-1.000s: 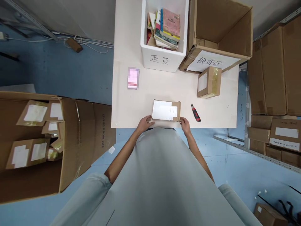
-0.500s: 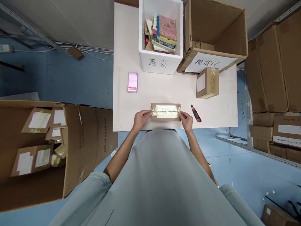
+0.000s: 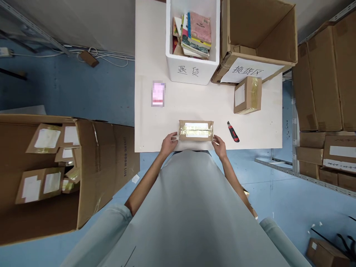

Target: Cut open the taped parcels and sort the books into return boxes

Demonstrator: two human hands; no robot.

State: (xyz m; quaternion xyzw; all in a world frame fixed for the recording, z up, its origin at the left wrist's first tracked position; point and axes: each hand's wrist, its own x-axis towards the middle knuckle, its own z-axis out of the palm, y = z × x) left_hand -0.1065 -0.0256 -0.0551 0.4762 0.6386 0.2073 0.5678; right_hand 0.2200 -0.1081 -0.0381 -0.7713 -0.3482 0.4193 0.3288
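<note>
Tabletop (image 3: 189, 105) — parcel (image 3: 196, 130), bin (image 3: 204, 72) reading "退货"

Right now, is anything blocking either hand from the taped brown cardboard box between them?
Nothing visible: the left hand and right hand are at opposite ends of the taped brown cardboard box, though contact is unclear. The red and black utility knife lies to the right, outside either path.
</note>
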